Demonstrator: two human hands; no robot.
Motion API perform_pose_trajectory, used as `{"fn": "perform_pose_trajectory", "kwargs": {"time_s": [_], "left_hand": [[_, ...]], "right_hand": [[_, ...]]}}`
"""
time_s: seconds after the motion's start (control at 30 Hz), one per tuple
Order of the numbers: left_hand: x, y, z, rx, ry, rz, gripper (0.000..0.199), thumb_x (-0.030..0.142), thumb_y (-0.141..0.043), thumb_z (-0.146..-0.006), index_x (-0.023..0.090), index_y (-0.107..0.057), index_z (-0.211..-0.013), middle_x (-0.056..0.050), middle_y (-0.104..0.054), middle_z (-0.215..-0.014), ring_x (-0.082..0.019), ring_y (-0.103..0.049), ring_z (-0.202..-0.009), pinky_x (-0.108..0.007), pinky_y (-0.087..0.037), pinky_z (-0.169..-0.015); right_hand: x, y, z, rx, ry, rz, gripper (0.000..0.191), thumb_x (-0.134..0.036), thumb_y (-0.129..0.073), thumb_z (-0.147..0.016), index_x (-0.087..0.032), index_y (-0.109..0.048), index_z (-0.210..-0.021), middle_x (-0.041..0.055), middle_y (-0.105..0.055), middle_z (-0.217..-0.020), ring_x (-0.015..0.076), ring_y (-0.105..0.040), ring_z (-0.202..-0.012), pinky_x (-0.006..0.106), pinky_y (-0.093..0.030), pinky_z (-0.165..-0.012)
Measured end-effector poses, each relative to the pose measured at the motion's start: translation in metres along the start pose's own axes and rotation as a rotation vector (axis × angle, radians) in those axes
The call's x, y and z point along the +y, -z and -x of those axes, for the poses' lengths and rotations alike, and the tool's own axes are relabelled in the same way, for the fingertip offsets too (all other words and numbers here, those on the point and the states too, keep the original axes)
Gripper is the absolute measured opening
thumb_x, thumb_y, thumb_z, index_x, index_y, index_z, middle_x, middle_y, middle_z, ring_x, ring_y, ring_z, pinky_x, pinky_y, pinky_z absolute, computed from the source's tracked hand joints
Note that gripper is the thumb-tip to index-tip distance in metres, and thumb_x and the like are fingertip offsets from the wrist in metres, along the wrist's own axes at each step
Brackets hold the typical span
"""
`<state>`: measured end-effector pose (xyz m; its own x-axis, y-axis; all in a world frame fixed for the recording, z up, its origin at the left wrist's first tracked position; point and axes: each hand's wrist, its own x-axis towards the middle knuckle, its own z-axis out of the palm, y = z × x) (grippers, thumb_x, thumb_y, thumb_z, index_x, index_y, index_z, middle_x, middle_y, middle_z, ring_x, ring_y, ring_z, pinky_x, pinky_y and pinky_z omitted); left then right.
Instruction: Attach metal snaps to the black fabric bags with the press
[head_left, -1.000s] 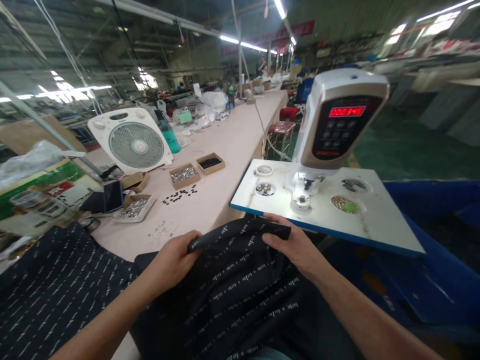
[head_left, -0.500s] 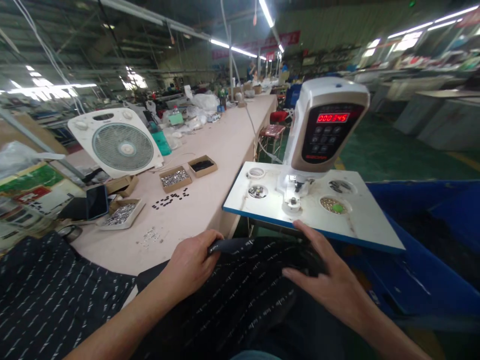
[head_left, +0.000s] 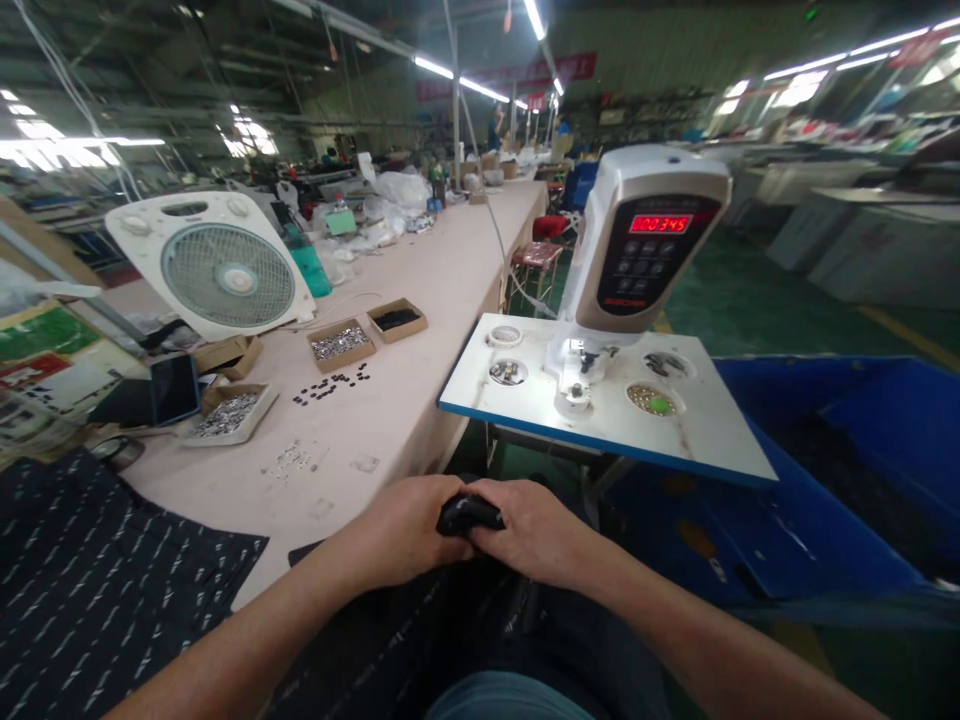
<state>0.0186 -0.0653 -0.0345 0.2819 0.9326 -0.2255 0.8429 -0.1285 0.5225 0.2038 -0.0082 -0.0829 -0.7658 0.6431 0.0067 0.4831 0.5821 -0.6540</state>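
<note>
Dark patterned fabric [head_left: 471, 514] is bunched between my two hands, low in the middle of the head view. My left hand [head_left: 409, 530] grips its left side and my right hand [head_left: 529, 525] its right side, with the fingertips of both almost meeting. The rest of the dark cloth hangs down over my lap. Ahead and to the right, apart from my hands, stands a white snap-fastening machine [head_left: 645, 240] with a red lit display. Its white tabletop [head_left: 525, 410] has round wells with small metal parts.
On the pink table [head_left: 420, 430] are small boxes of metal parts [head_left: 341, 345], scattered black pieces [head_left: 330, 382] and a white fan [head_left: 229, 270]. More patterned fabric [head_left: 112, 570] lies at left. A blue bin [head_left: 855, 480] stands at right.
My right hand, open beside the cloth before, has moved left and closed on it next to my left hand. The fabric, spread before, is now bunched up and away from the machine's tabletop.
</note>
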Motion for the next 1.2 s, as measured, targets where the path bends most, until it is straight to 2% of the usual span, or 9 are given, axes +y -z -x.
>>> {"fn": "perform_pose_trajectory", "kwargs": {"time_s": [0.07, 0.1, 0.27, 0.37, 0.6, 0.73, 0.83, 1.0, 1.2], "left_hand": [[-0.006, -0.003, 0.002, -0.045, 0.015, -0.167, 0.016, 0.024, -0.066, -0.076, 0.024, -0.068, -0.092, -0.003, -0.074, -0.092, -0.028, -0.069, -0.087, -0.033, -0.046, -0.071], [-0.009, -0.005, 0.002, -0.064, 0.017, -0.233, 0.013, 0.023, -0.062, -0.079, 0.023, -0.068, -0.089, -0.005, -0.074, -0.09, -0.028, -0.069, -0.085, -0.034, -0.046, -0.069], [-0.021, -0.015, -0.006, -0.039, -0.024, -0.326, 0.022, 0.012, -0.048, -0.079, 0.02, -0.067, -0.086, -0.01, -0.072, -0.089, -0.028, -0.067, -0.086, -0.035, -0.045, -0.073], [-0.023, -0.019, -0.01, 0.0, -0.041, -0.121, 0.022, 0.011, -0.048, -0.077, 0.019, -0.065, -0.088, -0.008, -0.071, -0.091, -0.025, -0.066, -0.086, -0.033, -0.045, -0.074], [-0.021, -0.031, -0.013, -0.017, -0.028, 0.384, 0.015, 0.017, -0.048, -0.08, 0.017, -0.063, -0.085, -0.001, -0.066, -0.084, -0.017, -0.058, -0.079, -0.027, -0.04, -0.071], [-0.031, -0.039, -0.013, -0.111, 0.054, 0.579, 0.014, 0.025, -0.053, -0.081, 0.015, -0.063, -0.08, 0.001, -0.057, -0.072, -0.013, -0.049, -0.068, -0.026, -0.035, -0.064], [-0.036, -0.044, -0.008, -0.196, 0.131, 0.862, 0.02, 0.034, -0.062, -0.082, 0.013, -0.064, -0.079, 0.003, -0.054, -0.068, -0.011, -0.044, -0.063, -0.024, -0.033, -0.062], [-0.031, -0.045, 0.0, -0.242, 0.259, 1.291, 0.031, 0.038, -0.079, -0.075, 0.013, -0.074, -0.092, -0.002, -0.069, -0.081, -0.011, -0.057, -0.069, -0.021, -0.042, -0.07], [-0.037, -0.048, 0.0, -0.251, 0.285, 1.458, 0.035, 0.034, -0.08, -0.078, 0.014, -0.075, -0.107, -0.006, -0.075, -0.086, -0.011, -0.065, -0.073, -0.02, -0.048, -0.073]], "right_hand": [[-0.004, 0.007, 0.0, -0.085, 0.03, 0.09, 0.011, -0.022, -0.062, -0.083, -0.019, -0.072, -0.082, 0.0037, -0.074, -0.083, 0.0202, -0.068, -0.079, 0.026, -0.043, -0.068], [-0.006, 0.01, 0.001, -0.118, 0.035, 0.119, 0.014, -0.022, -0.061, -0.084, -0.019, -0.069, -0.073, 0.0031, -0.072, -0.076, 0.0187, -0.066, -0.073, 0.025, -0.04, -0.064], [-0.005, 0.017, 0.001, -0.147, 0.004, 0.03, 0.015, -0.02, -0.06, -0.083, -0.018, -0.062, -0.068, -0.0005, -0.065, -0.069, 0.0133, -0.057, -0.065, 0.023, -0.033, -0.059], [0.004, 0.016, 0.007, -0.094, -0.022, -0.022, 0.006, -0.015, -0.062, -0.079, -0.018, -0.061, -0.074, -0.0019, -0.064, -0.072, 0.0128, -0.058, -0.069, 0.022, -0.033, -0.062], [0.008, 0.016, 0.022, -0.05, -0.027, -0.086, 0.011, -0.009, -0.058, -0.079, -0.019, -0.061, -0.082, -0.0022, -0.066, -0.077, 0.0136, -0.06, -0.072, 0.023, -0.036, -0.065], [0.003, 0.019, 0.023, -0.035, -0.054, -0.246, 0.032, -0.008, -0.061, -0.076, -0.022, -0.067, -0.105, -0.0011, -0.071, -0.095, 0.0158, -0.064, -0.087, 0.024, -0.043, -0.075], [0.002, 0.023, 0.022, -0.09, -0.092, -0.44, 0.048, -0.013, -0.065, -0.078, -0.023, -0.062, -0.125, 0.0007, -0.072, -0.107, 0.0169, -0.066, -0.092, 0.025, -0.047, -0.081], [0.008, 0.025, 0.018, -0.189, -0.123, -0.664, 0.05, -0.019, -0.069, -0.081, -0.022, -0.059, -0.13, 0.0018, -0.073, -0.107, 0.0177, -0.067, -0.095, 0.026, -0.049, -0.082], [0.01, 0.02, 0.015, -0.138, -0.146, -0.664, 0.055, -0.021, -0.072, -0.08, -0.022, -0.057, -0.133, 0.0025, -0.072, -0.111, 0.0195, -0.068, -0.1, 0.029, -0.05, -0.088]]}}
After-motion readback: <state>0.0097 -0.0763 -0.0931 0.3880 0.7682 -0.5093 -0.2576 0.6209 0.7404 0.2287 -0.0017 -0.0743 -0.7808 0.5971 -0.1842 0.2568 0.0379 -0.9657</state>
